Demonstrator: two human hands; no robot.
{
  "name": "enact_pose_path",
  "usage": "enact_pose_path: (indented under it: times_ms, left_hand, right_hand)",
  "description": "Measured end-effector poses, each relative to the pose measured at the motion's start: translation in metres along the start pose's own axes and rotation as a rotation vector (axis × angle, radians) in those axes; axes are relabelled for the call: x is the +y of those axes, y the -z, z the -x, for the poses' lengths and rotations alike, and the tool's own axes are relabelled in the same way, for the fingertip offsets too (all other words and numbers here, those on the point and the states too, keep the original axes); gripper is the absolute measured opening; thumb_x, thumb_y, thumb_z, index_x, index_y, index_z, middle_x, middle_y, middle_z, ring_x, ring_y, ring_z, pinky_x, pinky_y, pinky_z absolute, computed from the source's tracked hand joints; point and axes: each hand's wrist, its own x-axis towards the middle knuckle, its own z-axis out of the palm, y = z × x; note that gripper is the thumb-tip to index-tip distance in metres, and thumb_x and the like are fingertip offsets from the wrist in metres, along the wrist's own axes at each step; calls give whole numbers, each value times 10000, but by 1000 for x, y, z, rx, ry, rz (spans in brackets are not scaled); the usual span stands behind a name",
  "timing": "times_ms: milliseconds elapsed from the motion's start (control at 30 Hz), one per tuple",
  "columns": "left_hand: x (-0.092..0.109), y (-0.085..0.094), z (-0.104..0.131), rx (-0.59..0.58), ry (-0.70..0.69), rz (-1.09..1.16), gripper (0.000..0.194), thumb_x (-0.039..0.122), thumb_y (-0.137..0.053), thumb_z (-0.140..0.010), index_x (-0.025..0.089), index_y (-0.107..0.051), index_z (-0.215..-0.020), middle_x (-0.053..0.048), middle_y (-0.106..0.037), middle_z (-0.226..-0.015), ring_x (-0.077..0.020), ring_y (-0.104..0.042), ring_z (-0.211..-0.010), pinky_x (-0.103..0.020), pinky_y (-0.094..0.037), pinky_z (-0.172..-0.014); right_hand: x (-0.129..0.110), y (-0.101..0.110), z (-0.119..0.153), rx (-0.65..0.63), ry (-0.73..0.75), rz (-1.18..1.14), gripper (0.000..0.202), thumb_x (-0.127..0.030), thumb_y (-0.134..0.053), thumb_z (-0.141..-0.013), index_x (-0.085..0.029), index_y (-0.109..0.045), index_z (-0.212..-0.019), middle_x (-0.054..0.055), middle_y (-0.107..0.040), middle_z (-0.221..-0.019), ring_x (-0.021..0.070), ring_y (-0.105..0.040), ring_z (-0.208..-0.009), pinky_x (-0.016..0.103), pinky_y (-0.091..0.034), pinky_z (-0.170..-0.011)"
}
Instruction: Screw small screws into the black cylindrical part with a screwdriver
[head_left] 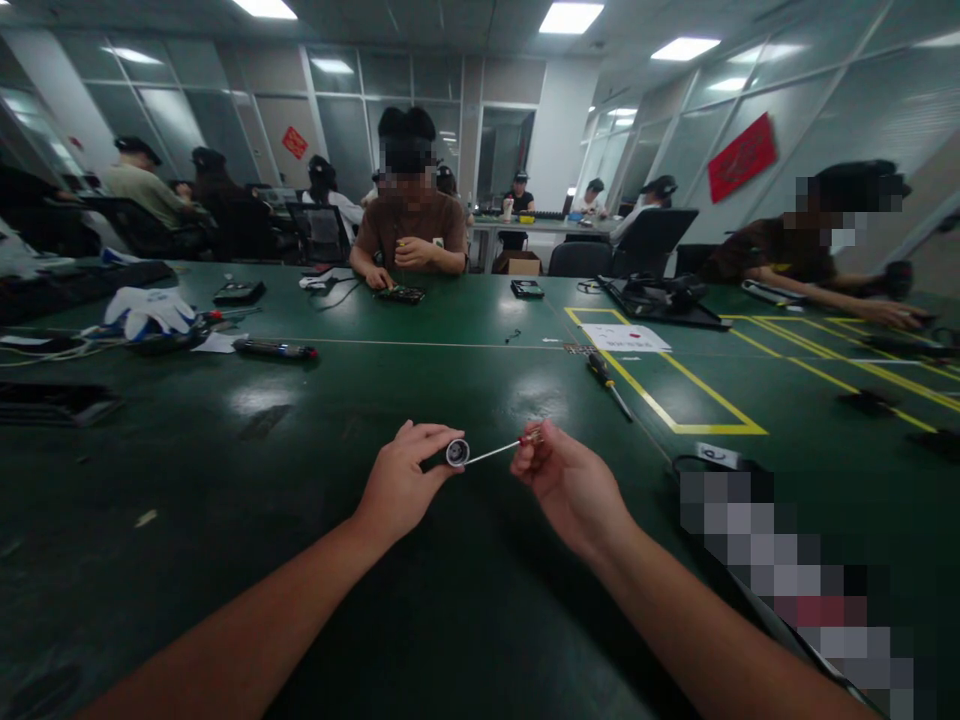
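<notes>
My left hand (401, 485) pinches a small round cylinder (457, 453) with a silver rim between thumb and fingers. Its open end faces me, with dark inner parts that are too small to make out. In my right hand (576, 488), the fingers are closed around the reddish handle of a thin screwdriver (495, 452). The screwdriver's bright shaft runs left to the cylinder's lower rim. Whether the tip touches the rim or goes inside, I cannot tell. Both hands are held above the green table (330, 610).
A yellow-and-black screwdriver (602, 372) lies to the right, beside a yellow tape outline (720, 433) and a printed sheet (626, 338). White-and-blue gloves (154, 312) and a dark pen-shaped tool (275, 349) are at left. A person in brown (411, 225) works across the table.
</notes>
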Motion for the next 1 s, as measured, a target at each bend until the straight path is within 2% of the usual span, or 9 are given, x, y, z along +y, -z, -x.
enact_pose_path:
  times_ms: [67, 200, 400, 700, 933, 1000]
  left_hand:
    - [1, 0, 0, 0, 9, -11, 364, 140, -796, -812, 285, -771, -1145, -44, -761, -1164, -260, -688, -1117, -593, -419, -1144]
    - [2, 0, 1, 4, 30, -16, 377, 141, -794, -812, 288, -769, -1158, -45, -753, -1173, -262, -686, -1120, -575, -443, -1128]
    - [3, 0, 2, -8, 44, -15, 385, 143, -792, -812, 288, -764, -1168, -46, -747, -1179, -265, -676, -1126, -573, -450, -1119]
    - [-1, -1, 2, 0, -12, -54, 348, 166, -766, -837, 311, -765, -1153, -43, -749, -1163, -267, -679, -1116, -601, -419, -1139]
    - [-5, -1, 1, 19, -25, -89, 306, 146, -724, -867, 297, -766, -1130, -38, -746, -1175, -248, -679, -1128, -632, -315, -1199]
    - [-4, -1, 2, 22, -34, -94, 283, 154, -721, -875, 287, -765, -1120, -40, -746, -1174, -240, -680, -1122, -631, -303, -1203]
  right_hand:
    - [0, 1, -1, 31, 65, 5, 292, -461, -833, -791, -201, -729, -872, 3, -641, -763, 148, -585, -682, 291, -523, -654]
    - [5, 2, 0, 71, 230, 168, 286, -491, -781, -858, -218, -732, -922, 3, -663, -805, 149, -594, -703, 288, -512, -671]
    - [8, 6, -1, 52, 348, 412, 246, -476, -684, -947, -230, -693, -939, -9, -660, -798, 157, -608, -720, 303, -506, -712]
    - [7, 2, 12, -106, 452, 702, 175, -409, -600, -999, -246, -665, -1003, 24, -691, -864, 203, -669, -806, 335, -534, -748]
    - [-1, -2, 26, -309, 678, 1049, 106, -270, -584, -1002, -263, -686, -1032, 38, -713, -930, 208, -679, -836, 345, -523, -779]
    - [-1, -3, 26, -309, 669, 1054, 108, -281, -584, -1003, -261, -688, -1026, 36, -716, -910, 208, -683, -820, 348, -524, -775]
